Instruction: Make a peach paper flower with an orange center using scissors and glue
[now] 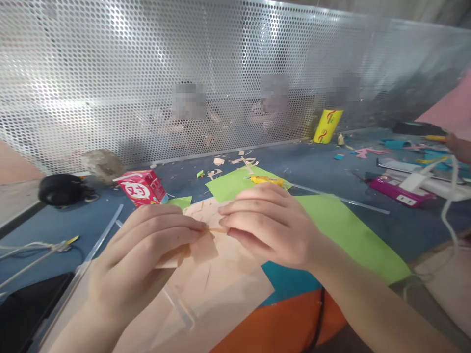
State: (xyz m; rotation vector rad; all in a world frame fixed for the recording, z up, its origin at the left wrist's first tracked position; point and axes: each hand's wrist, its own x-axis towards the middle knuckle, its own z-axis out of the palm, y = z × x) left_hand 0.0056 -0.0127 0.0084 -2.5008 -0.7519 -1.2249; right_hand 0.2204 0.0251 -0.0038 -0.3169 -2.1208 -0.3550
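Observation:
My left hand (147,250) is closed on a small piece of peach paper (206,247), its fingertips pressed together near the middle of the view. Opposite it, my right hand (270,225) pinches the end of a thin paper strip (218,230) that spans the short gap between both hands. What lies under the fingers is hidden. Below the hands spreads a larger peach sheet (235,299) with cut pieces on it and a clear stick (180,306). Just beyond my right hand, a yellow tool (265,180) with a pointed tip rests on green paper (224,185).
A red drink carton (143,188), a black round object (61,189) and a stone-like lump (103,165) stand left. Paper scraps (243,159) lie behind, before a perforated metal panel (147,73). At right are a yellow cylinder (327,126), a purple power strip (401,191) and someone's pink paper (451,108).

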